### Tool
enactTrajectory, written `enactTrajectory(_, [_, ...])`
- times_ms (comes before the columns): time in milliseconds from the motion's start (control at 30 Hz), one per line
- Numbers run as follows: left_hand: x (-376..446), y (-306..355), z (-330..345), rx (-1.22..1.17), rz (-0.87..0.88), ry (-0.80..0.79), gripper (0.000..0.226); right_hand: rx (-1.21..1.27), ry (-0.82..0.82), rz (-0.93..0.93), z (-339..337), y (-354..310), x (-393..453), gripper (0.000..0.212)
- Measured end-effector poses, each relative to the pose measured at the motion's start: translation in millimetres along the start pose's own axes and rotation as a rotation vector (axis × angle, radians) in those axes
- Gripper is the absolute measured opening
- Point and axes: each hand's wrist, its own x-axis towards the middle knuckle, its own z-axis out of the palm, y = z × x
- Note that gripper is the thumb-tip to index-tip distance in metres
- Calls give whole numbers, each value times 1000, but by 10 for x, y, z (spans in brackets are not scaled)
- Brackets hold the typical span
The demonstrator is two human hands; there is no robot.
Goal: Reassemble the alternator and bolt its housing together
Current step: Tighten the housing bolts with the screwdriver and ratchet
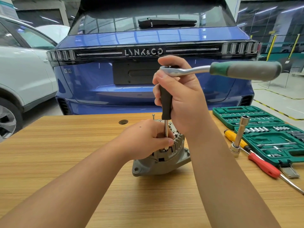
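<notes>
A: Where's your alternator (162, 159)?

B: One, mid-tabletop (65, 145). Your left hand (144, 139) pinches the driver's shaft (166, 129) at it; your right hand (182, 99) wraps its black handle, ratchet (230, 70) on top.

A: Around it?

B: Two screwdrivers (261, 163), one socket case (269, 129).

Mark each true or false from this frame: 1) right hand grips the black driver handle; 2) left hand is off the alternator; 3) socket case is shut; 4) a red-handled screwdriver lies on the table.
1) True: the right hand grips the black driver handle, with the ratchet on top.
2) False: the left hand pinches the driver shaft down at the alternator.
3) False: the socket case lies open.
4) True: the red-handled screwdriver lies on the table.
</notes>
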Motion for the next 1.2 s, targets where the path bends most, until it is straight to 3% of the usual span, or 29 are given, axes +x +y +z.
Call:
enactTrajectory(300, [-5,2,-15,-38,1,-13,6,391,-256,79,-157,32,-9,59])
enactTrajectory(667, [-15,-9,-9,-50,3,-15,9,287,-267,246,-189,-5,0,82])
enactTrajectory(767, [-6,-7,-1,-57,3,-16,6,260,-69,209,-133,-41,13,69])
enactTrajectory(833, [-3,6,5,-28,5,-12,9,-18,172,127,-97,-49,15,50])
enactTrajectory(900, [-1,12,3,-10,7,-12,11,-163,310,81,-69,-52,20,33])
enactTrajectory(967, [2,21,-7,4,8,-19,9,16,279,175,-46,-84,20,24])
enactTrajectory(1067, [13,30,-18,3,7,-20,3,286,181,364,-111,-149,34,36])
enactTrajectory(1133, [13,24,-19,-11,8,-12,3,364,144,408,-144,-163,38,41])
enactTrajectory(1200, [1,10,-18,-38,4,-8,2,397,83,395,-122,-168,18,28])
